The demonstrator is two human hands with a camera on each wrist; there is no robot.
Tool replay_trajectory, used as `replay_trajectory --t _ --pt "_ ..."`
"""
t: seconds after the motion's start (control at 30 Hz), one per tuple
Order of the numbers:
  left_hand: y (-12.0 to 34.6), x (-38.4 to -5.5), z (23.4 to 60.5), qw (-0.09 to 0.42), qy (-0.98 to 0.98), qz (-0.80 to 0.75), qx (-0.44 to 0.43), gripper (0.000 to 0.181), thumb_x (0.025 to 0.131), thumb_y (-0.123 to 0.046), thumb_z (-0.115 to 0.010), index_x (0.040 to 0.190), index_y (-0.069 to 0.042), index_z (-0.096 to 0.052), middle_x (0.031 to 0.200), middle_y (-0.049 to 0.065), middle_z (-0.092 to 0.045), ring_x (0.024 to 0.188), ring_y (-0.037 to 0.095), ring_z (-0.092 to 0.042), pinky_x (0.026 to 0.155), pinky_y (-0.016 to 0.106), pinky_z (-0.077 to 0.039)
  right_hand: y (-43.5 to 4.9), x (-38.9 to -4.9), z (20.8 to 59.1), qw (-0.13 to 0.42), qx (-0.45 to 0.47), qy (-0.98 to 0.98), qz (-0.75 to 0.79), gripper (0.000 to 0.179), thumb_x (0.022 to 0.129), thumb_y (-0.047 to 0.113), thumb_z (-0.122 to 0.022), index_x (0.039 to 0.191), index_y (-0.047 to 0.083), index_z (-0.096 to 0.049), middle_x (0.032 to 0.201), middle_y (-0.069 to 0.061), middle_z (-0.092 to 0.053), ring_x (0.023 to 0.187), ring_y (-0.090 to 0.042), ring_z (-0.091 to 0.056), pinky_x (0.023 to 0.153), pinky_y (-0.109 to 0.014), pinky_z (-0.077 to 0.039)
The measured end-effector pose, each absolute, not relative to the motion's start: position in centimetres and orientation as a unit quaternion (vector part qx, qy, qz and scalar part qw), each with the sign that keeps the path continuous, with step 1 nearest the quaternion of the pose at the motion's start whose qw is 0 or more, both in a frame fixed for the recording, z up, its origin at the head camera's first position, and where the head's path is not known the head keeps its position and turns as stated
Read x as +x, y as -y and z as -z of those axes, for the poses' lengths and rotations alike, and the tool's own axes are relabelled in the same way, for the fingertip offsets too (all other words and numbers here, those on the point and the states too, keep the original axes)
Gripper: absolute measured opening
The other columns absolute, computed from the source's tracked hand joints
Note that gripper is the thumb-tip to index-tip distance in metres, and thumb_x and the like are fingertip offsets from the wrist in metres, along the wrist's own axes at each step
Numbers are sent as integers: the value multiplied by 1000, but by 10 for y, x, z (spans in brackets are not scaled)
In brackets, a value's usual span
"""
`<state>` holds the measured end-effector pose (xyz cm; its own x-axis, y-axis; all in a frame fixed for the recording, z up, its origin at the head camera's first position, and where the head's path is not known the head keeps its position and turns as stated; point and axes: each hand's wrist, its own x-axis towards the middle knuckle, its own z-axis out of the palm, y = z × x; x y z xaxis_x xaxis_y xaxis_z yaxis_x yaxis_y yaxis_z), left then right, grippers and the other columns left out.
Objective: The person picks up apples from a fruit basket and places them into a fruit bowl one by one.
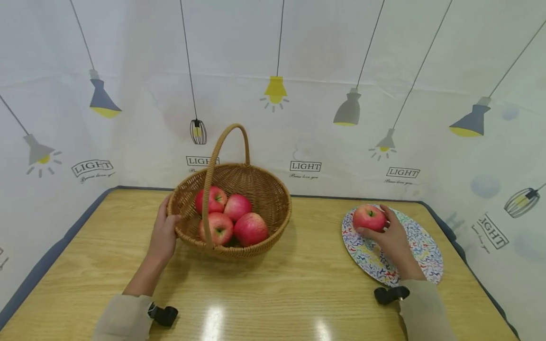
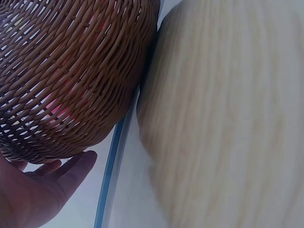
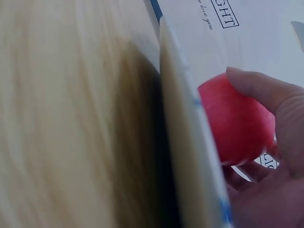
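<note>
A brown wicker basket (image 1: 232, 253) with a tall arched handle stands on the table, holding several red apples (image 1: 251, 229). My left hand (image 1: 163, 232) holds the basket's left end, with the thumb on the near side and the fingers partly hidden behind the rim. In the left wrist view, thumb and fingers of that hand (image 2: 42, 185) meet the woven wall. My right hand (image 1: 394, 237) grips a red apple (image 1: 369, 218) over the far left part of a multicoloured patterned plate (image 1: 420, 246). From the right wrist view, the plate's edge hides the apple's underside.
The wooden table (image 1: 273, 289) carries the basket at centre left and the plate at right. A white cloth backdrop (image 1: 239, 47) printed with lamps rises behind the table and along both sides. Black straps (image 1: 164, 314) are worn on both wrists.
</note>
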<state>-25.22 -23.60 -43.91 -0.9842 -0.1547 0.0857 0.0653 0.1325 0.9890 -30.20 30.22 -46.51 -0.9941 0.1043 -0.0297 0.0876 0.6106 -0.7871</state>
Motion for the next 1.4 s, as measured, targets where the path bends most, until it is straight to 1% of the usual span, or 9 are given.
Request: replay_trajectory --t 0.13,0.27,0.57,0.67,0.77,0.93,1.17,1.27,1.4 --pt "236 -253 440 79 749 657 30 69 99 -16 -27 164 -19 -6 169 17 -12 150 46 -25 112 64 -36 -304 -300 460 8 -44 898 -438 113 85 48 -78 164 15 -5 168 -21 -16 148 -48 -29 115 -62 -36" --pt "237 -253 440 78 753 653 32 68 99 -17 -27 164 -20 -7 169 17 -12 150 47 -26 111 64 -37 -305 -298 454 20 -39 898 -438 109 85 44 -79 164 13 -9 167 -22 -17 148 -49 -29 114 -62 -37" --pt "237 -252 438 73 752 653 40 68 99 -18 -27 164 -23 -6 170 15 -10 150 47 -25 111 65 -36 -293 -290 431 94 14 910 -404 96 86 34 -80 160 6 -25 161 -26 -31 145 -49 -32 114 -64 -35" --pt "237 -252 438 73 754 651 40 68 100 -19 -27 164 -23 -6 170 16 -10 150 47 -25 110 65 -37 -287 -287 423 104 27 913 -393 94 86 31 -81 158 5 -28 160 -26 -33 145 -49 -32 114 -65 -34" --pt "237 -252 438 74 756 649 39 68 100 -19 -28 164 -23 -6 170 16 -10 150 48 -25 110 65 -37 -282 -283 417 103 37 916 -386 92 86 30 -80 158 6 -29 160 -25 -34 144 -49 -33 112 -65 -37" --pt "236 -253 437 74 750 657 35 69 99 -17 -28 164 -21 -7 169 18 -13 149 47 -28 110 62 -39 -270 -275 405 92 66 910 -400 88 88 29 -78 158 10 -30 159 -23 -37 141 -50 -40 102 -61 -48" --pt "236 -255 435 75 748 659 28 70 98 -15 -30 164 -20 -6 169 19 -11 149 49 -26 110 64 -37 -234 -267 393 88 140 893 -418 82 85 22 -81 154 11 -38 152 -18 -48 140 -37 -47 111 -54 -42" --pt "237 -254 436 76 748 658 31 70 98 -15 -30 164 -19 -7 169 19 -11 149 50 -26 109 63 -38 -216 -269 390 86 178 884 -424 80 84 21 -83 152 12 -42 151 -15 -51 139 -33 -49 112 -50 -43" --pt "238 -252 438 73 751 655 35 69 99 -17 -29 164 -20 -6 169 18 -10 149 50 -26 109 63 -39 -191 -272 379 63 225 872 -430 76 84 21 -83 149 13 -46 149 -12 -53 140 -30 -49 115 -50 -41"
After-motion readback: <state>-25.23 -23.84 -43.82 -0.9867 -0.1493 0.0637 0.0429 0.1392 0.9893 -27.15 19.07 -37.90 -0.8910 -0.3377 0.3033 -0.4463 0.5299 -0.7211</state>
